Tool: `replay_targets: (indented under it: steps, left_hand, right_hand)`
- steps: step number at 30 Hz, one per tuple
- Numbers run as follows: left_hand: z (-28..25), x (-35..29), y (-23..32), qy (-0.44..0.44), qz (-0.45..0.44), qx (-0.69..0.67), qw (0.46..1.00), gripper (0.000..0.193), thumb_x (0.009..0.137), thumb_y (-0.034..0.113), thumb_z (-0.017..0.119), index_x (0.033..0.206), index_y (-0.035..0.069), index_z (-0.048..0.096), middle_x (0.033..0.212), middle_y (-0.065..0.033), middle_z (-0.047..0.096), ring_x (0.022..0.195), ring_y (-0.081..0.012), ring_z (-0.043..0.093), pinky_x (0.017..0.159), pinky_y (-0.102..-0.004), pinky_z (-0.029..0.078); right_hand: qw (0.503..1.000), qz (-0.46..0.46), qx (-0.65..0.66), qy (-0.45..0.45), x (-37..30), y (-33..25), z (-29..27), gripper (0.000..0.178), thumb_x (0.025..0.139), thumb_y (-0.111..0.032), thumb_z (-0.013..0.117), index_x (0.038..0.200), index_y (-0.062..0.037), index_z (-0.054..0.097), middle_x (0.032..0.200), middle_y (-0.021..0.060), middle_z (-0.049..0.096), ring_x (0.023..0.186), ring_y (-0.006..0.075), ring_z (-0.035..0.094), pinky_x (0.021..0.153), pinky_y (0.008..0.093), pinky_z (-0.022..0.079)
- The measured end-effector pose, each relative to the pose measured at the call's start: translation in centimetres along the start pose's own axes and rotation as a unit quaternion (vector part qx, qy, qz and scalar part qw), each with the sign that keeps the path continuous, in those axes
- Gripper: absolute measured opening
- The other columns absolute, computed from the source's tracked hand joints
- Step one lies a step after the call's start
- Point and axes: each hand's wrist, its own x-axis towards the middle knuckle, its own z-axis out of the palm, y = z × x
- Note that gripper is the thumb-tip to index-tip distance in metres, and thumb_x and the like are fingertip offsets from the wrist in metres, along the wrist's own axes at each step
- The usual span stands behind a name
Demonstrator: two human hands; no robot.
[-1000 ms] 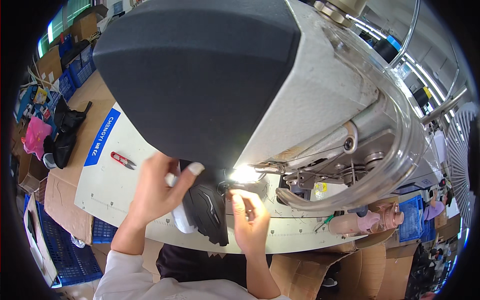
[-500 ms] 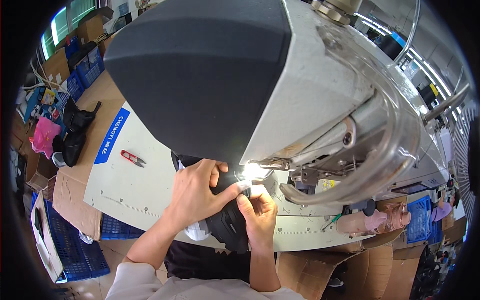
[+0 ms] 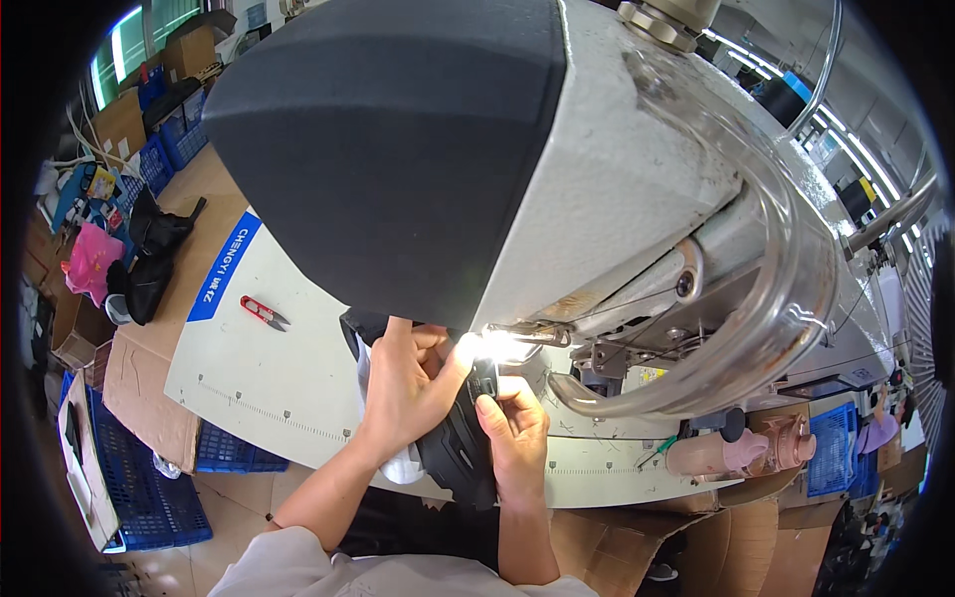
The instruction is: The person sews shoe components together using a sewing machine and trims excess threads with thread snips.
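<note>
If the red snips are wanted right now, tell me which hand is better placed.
Probably the left hand: it is nearer the red snips, lying to its left. The right hand, pinching the black piece, is farther across.

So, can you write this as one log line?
left hand: on black piece | right hand: pinching black piece | snips: on table

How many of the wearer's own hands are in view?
2: the left hand by the upper left of the black piece, the right hand at its right edge. The left one is partly hidden.
</note>
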Motion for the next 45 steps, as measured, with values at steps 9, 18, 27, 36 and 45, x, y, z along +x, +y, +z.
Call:
replay_targets:
  steps: [9,18,27,36,45]
  left_hand:
    - [0.8,0.7,-0.3,0.022,-0.058,-0.029,0.998,0.026,0.082,-0.003,0.061,0.104,-0.003,0.045,0.064,-0.0073,0.060,0.050,-0.0079,0.052,0.045,-0.0250,0.037]
    - [0.0,2.7,-0.6,-0.022,-0.034,-0.042,0.998,0.004,0.085,-0.001,0.058,0.085,-0.004,0.056,0.060,-0.0021,0.053,0.053,-0.0063,0.048,0.046,-0.0266,0.034]
    - [-2.9,3.1,-0.3,-0.169,-0.162,-0.156,0.960,0.010,0.087,0.003,0.056,0.095,-0.002,0.054,0.066,-0.0018,0.052,0.055,-0.0070,0.047,0.048,-0.0258,0.035]
    - [-1.5,1.2,1.8,-0.114,0.032,0.222,0.968,0.062,0.067,0.031,0.082,0.107,-0.002,0.047,0.069,-0.0072,0.053,0.054,-0.0208,0.054,0.055,-0.0325,0.044]
    - [-0.5,0.3,0.7,-0.102,0.015,0.127,0.987,0.049,0.073,0.008,0.061,0.116,-0.002,0.040,0.068,-0.0065,0.050,0.047,-0.0184,0.049,0.049,-0.0316,0.040]
  right_hand:
    - [0.999,0.032,-0.033,0.001,0.2,-1.0,-0.5,0.006,0.092,-0.004,0.059,0.097,-0.0020,0.058,0.084,-0.0035,0.054,0.072,0.0012,0.043,0.066,0.0166,0.035]
    - [0.998,0.024,-0.025,0.056,0.0,-0.7,1.4,0.006,0.092,-0.006,0.061,0.097,-0.0021,0.060,0.087,-0.0038,0.056,0.076,0.0014,0.046,0.070,0.0169,0.037]
    - [0.991,-0.012,-0.101,0.090,-1.5,2.8,-2.3,0.039,0.099,-0.026,0.050,0.129,-0.0010,0.045,0.106,0.0117,0.062,0.093,0.0180,0.065,0.073,0.0297,0.057]
    - [0.951,0.250,0.017,-0.183,-1.9,-4.9,0.5,0.055,0.104,-0.039,0.030,0.103,0.0087,0.057,0.079,0.0170,0.067,0.059,0.0210,0.066,0.050,0.0280,0.053]
    - [0.958,0.229,-0.010,-0.173,-2.0,-4.7,-0.6,0.059,0.104,-0.041,0.029,0.097,0.0087,0.059,0.073,0.0171,0.066,0.057,0.0216,0.066,0.048,0.0285,0.054]
